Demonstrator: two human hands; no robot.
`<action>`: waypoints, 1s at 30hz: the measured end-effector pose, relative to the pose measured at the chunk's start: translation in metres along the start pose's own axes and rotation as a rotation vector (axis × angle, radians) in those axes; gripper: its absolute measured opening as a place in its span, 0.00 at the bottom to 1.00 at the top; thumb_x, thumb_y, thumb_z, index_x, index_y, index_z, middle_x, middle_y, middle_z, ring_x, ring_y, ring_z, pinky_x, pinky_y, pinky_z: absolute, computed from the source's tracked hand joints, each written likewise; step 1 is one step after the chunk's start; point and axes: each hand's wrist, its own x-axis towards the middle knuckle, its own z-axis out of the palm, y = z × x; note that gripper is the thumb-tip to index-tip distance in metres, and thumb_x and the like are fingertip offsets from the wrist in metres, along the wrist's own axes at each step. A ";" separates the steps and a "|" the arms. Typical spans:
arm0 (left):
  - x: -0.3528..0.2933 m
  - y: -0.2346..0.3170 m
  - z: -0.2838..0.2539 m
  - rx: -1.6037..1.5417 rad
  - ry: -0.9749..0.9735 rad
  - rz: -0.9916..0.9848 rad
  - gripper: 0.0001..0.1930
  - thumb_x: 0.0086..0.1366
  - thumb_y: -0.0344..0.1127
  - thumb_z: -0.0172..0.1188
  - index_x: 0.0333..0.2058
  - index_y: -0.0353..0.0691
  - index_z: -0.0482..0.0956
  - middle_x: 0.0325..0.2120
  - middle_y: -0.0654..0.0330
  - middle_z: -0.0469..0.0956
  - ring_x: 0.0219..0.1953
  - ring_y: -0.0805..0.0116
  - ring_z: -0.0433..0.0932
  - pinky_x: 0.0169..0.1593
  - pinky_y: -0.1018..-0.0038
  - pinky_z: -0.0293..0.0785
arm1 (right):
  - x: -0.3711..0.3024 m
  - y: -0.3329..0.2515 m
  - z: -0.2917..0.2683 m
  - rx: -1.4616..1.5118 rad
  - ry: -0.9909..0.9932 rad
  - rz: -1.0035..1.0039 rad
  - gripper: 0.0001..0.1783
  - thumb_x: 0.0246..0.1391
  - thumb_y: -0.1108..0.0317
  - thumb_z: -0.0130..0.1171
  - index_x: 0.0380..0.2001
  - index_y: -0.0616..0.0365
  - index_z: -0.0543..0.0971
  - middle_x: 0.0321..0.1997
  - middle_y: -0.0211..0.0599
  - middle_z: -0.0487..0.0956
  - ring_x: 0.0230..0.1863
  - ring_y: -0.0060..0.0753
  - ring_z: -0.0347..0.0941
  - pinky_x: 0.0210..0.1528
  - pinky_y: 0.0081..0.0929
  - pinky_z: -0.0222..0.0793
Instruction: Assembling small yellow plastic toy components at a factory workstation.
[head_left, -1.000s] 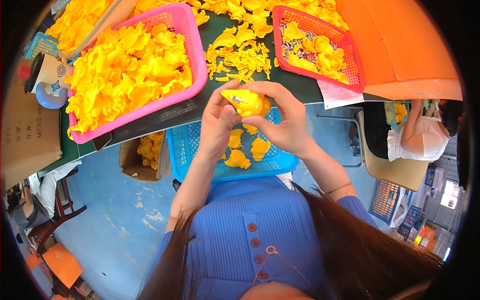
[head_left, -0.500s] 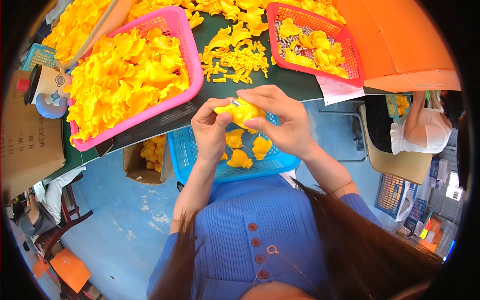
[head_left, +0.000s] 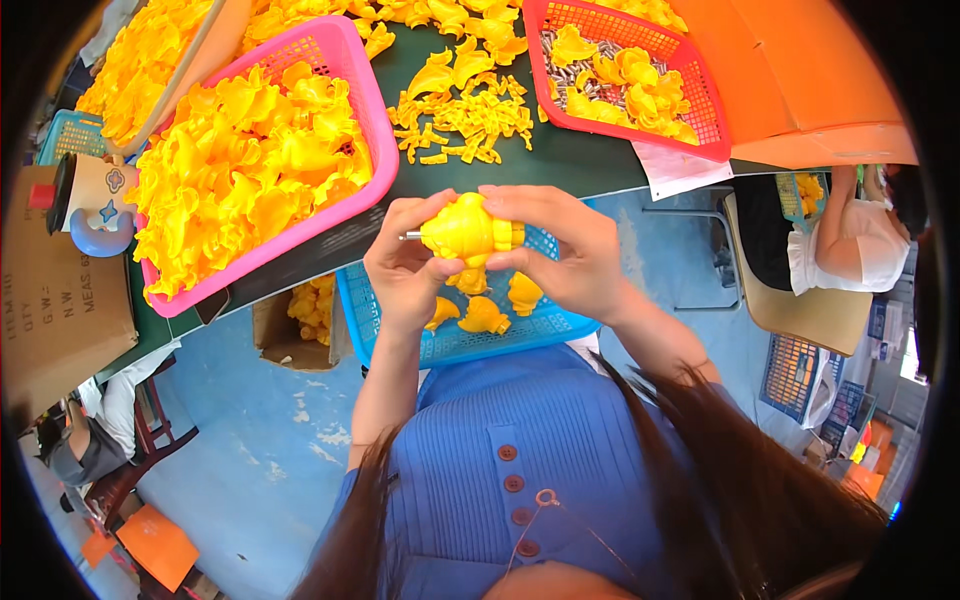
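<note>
Between both hands, above my lap, is a yellow plastic toy figure [head_left: 462, 232] with a rounded, moulded body. A thin metal pin [head_left: 410, 236] sticks out of its left end. My left hand [head_left: 405, 265] grips the figure's left side, thumb below and fingers above. My right hand [head_left: 570, 245] pinches its right side the same way. Beneath them, a blue plastic basket [head_left: 440, 352] rests at my lap with several similar yellow pieces [head_left: 485, 316] in it. Part of its inside is hidden by my hands.
A pink basket [head_left: 385, 150] heaped with yellow plastic shells stands on the dark green table [head_left: 430, 178] at left. Small yellow strips [head_left: 470, 125] lie mid-table. A red basket [head_left: 715, 125] holds metal pieces and shells. A cardboard box [head_left: 275, 335] stands below; a person [head_left: 860, 240] sits at right.
The yellow toy figure has been turned in my hands: its metal part, earlier facing up, now points left. My fingers have shifted their hold, and the left hand sits slightly further left.
</note>
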 end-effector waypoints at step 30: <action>-0.033 -0.001 -0.019 0.812 -0.336 -0.492 0.24 0.43 0.30 0.70 0.43 0.39 0.78 0.40 0.58 0.77 0.38 0.70 0.77 0.38 0.79 0.74 | 0.149 0.055 -0.038 -0.369 -0.269 0.117 0.17 0.49 0.59 0.60 0.38 0.59 0.79 0.35 0.37 0.80 0.37 0.28 0.76 0.42 0.26 0.70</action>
